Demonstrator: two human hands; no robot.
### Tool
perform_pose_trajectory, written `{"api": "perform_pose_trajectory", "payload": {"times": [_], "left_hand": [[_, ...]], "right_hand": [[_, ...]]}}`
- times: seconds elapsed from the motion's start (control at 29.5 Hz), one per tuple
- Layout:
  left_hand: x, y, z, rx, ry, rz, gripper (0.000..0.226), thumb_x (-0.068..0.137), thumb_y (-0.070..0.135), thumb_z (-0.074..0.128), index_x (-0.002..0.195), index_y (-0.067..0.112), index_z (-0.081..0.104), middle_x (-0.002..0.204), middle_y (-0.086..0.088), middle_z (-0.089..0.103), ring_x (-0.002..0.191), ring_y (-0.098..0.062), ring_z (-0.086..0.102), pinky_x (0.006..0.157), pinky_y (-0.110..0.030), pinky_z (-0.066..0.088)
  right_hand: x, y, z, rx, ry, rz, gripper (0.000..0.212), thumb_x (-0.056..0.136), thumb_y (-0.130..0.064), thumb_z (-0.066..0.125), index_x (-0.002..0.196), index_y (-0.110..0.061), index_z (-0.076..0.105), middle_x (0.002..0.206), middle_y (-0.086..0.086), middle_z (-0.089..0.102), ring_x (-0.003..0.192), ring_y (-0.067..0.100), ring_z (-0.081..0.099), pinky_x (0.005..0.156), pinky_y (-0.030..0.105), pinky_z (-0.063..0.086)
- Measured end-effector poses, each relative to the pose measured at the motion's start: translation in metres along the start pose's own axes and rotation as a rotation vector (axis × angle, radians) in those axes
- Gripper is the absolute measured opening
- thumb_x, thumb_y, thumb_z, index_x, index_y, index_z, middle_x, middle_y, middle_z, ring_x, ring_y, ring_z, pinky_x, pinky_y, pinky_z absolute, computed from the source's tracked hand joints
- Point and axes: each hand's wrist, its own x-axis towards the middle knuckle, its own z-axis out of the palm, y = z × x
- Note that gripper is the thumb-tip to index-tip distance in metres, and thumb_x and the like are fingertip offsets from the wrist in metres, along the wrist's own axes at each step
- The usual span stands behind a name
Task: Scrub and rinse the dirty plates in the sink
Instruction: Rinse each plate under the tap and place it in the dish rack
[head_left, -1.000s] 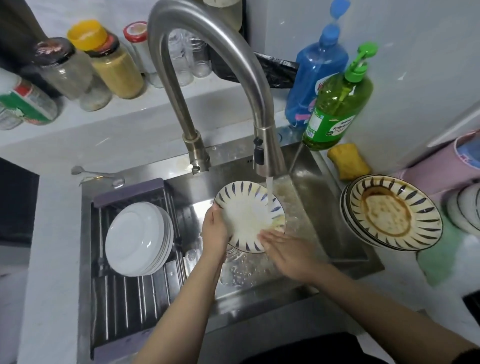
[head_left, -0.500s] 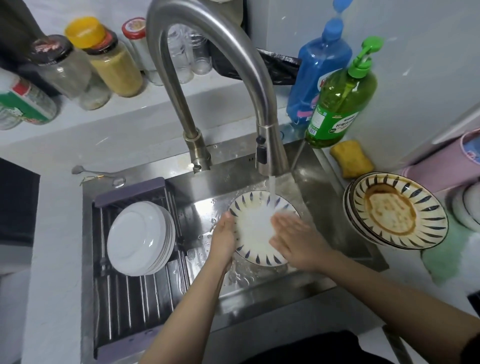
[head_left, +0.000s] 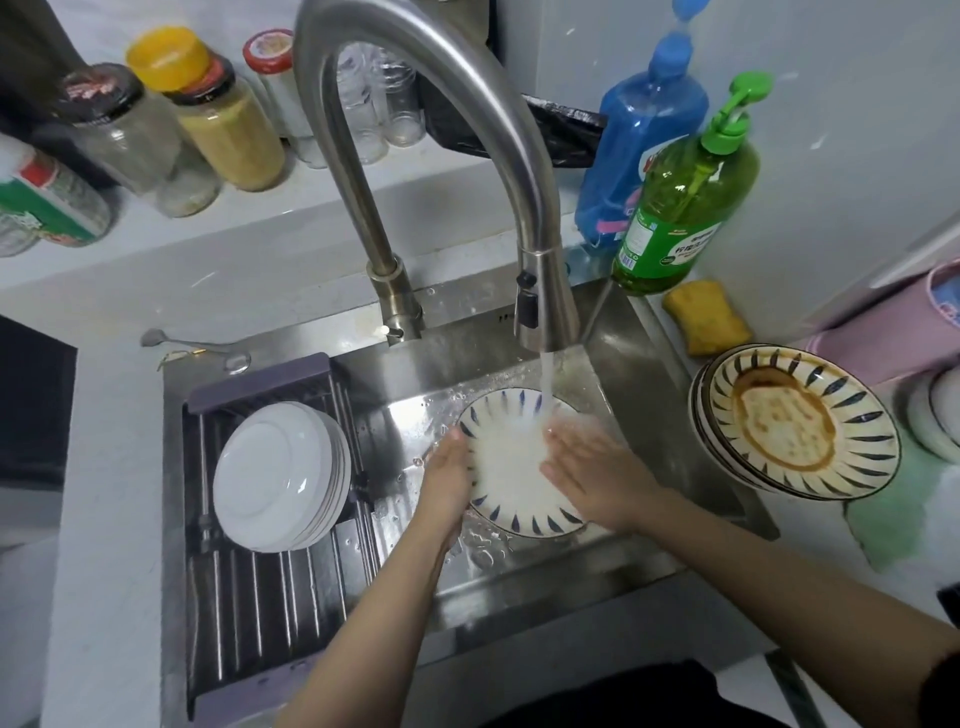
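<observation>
A steel sink (head_left: 644, 364) fills the middle of the white counter (head_left: 104, 467), with a tall curved faucet (head_left: 467, 104) rising from its back edge and arching forward; water runs from the spout straight down into the basin. Over the sink's left half lies a ribbed drying rack (head_left: 260, 582), and a stack of white plates (head_left: 275, 478) leans on it near its back edge. At the sink's right edge, on the counter, sits a stack of dirty striped plates (head_left: 800, 426), the top one smeared brown in its centre. Along the shelf at the back stand several jars (head_left: 223, 119) to the left of the faucet, and at the sink's back right corner a blue bottle (head_left: 639, 145) with a green pump bottle (head_left: 685, 197) just in front of it. A yellow sponge (head_left: 706, 317) lies on the counter between the green bottle and the dirty stack.

In the basin, under the stream, is the striped plate (head_left: 514, 493) being rinsed, its face tilted up and awash with water. The left hand (head_left: 447, 478) grips its left rim, thumb over the edge. The right hand (head_left: 592, 467) lies flat on the plate's right side, fingers straight and together, pressing the wet face where the water lands. A small metal spoon (head_left: 192, 345) lies on the counter by the sink's back left corner.
</observation>
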Motion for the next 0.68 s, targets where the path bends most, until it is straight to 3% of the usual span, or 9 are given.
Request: {"api": "perform_pose_trajectory", "payload": {"times": [0.1, 0.17, 0.24, 0.31, 0.37, 0.48, 0.58, 0.65, 0.68], "left_hand": [[-0.011, 0.003, 0.012, 0.046, -0.062, 0.032, 0.047, 0.102, 0.047, 0.029, 0.123, 0.019, 0.06, 0.114, -0.002, 0.066, 0.106, -0.019, 0.061, 0.097, -0.035, 0.048], [-0.01, 0.004, 0.012, 0.054, -0.075, 0.071, 0.049, 0.103, 0.045, 0.025, 0.126, 0.016, 0.058, 0.116, 0.0, 0.064, 0.11, -0.015, 0.06, 0.094, -0.027, 0.049], [-0.004, 0.005, 0.004, 0.008, -0.069, 0.078, 0.05, 0.104, 0.041, 0.025, 0.11, 0.01, 0.063, 0.105, -0.007, 0.069, 0.102, -0.019, 0.066, 0.088, -0.027, 0.052], [0.002, 0.007, -0.004, -0.048, -0.006, 0.075, 0.045, 0.104, 0.04, 0.028, 0.101, 0.013, 0.063, 0.095, -0.007, 0.069, 0.092, -0.021, 0.067, 0.083, -0.031, 0.053], [0.004, 0.008, -0.007, -0.061, 0.047, 0.075, 0.037, 0.103, 0.042, 0.03, 0.099, 0.023, 0.061, 0.094, -0.002, 0.067, 0.089, -0.019, 0.064, 0.083, -0.034, 0.052], [0.003, 0.007, -0.005, -0.054, 0.023, 0.051, 0.039, 0.102, 0.044, 0.031, 0.114, 0.021, 0.061, 0.106, -0.005, 0.068, 0.1, -0.024, 0.064, 0.094, -0.043, 0.051], [-0.005, 0.004, 0.004, 0.002, -0.011, 0.064, 0.035, 0.103, 0.041, 0.033, 0.11, 0.024, 0.063, 0.1, 0.0, 0.069, 0.098, -0.022, 0.065, 0.093, -0.041, 0.051], [-0.008, 0.005, 0.012, 0.065, -0.045, 0.079, 0.035, 0.102, 0.045, 0.032, 0.103, 0.031, 0.064, 0.106, -0.002, 0.07, 0.104, -0.022, 0.065, 0.097, -0.043, 0.049], [-0.01, 0.008, 0.014, 0.06, -0.057, 0.086, 0.036, 0.103, 0.045, 0.031, 0.105, 0.03, 0.064, 0.109, -0.004, 0.07, 0.106, -0.022, 0.065, 0.099, -0.044, 0.048]], "right_hand": [[0.029, -0.027, 0.007, 0.134, 0.051, 0.036, 0.103, 0.068, -0.074, -0.028, 0.153, -0.027, 0.005, 0.16, -0.002, 0.0, 0.146, 0.018, -0.015, 0.119, 0.043, -0.008], [0.031, -0.053, 0.011, 0.319, 0.023, -0.055, 0.081, 0.079, -0.074, -0.013, 0.15, -0.036, -0.005, 0.16, -0.006, -0.003, 0.147, 0.017, -0.009, 0.12, 0.043, -0.002], [0.016, -0.064, 0.009, 0.467, -0.048, -0.201, 0.069, 0.088, -0.069, -0.001, 0.15, -0.039, 0.005, 0.158, -0.015, 0.01, 0.146, 0.008, 0.004, 0.121, 0.037, 0.001], [-0.005, -0.05, 0.004, 0.415, -0.15, -0.31, 0.071, 0.09, -0.066, -0.003, 0.149, -0.035, 0.023, 0.154, -0.017, 0.022, 0.143, -0.001, 0.011, 0.12, 0.029, 0.004], [-0.023, -0.027, -0.002, 0.265, -0.135, -0.319, 0.08, 0.087, -0.067, -0.008, 0.147, -0.032, 0.033, 0.152, -0.015, 0.03, 0.142, -0.002, 0.015, 0.119, 0.024, 0.003], [-0.023, -0.001, -0.007, 0.031, 0.018, -0.196, 0.112, 0.068, -0.075, -0.031, 0.15, -0.025, 0.027, 0.155, -0.007, 0.028, 0.145, 0.01, 0.016, 0.118, 0.026, -0.002], [0.004, -0.003, -0.004, -0.059, 0.042, -0.08, 0.125, 0.057, -0.073, -0.042, 0.152, -0.016, 0.016, 0.16, 0.001, 0.014, 0.148, 0.019, 0.0, 0.119, 0.034, -0.006], [0.021, -0.021, 0.0, 0.081, 0.058, -0.104, 0.12, 0.062, -0.077, -0.034, 0.151, -0.018, 0.02, 0.159, 0.001, 0.015, 0.148, 0.018, -0.001, 0.12, 0.035, -0.004], [0.023, -0.034, 0.0, 0.175, 0.063, -0.166, 0.104, 0.072, -0.077, -0.022, 0.152, -0.022, 0.015, 0.16, -0.003, 0.012, 0.148, 0.016, 0.0, 0.12, 0.036, -0.002]]}}
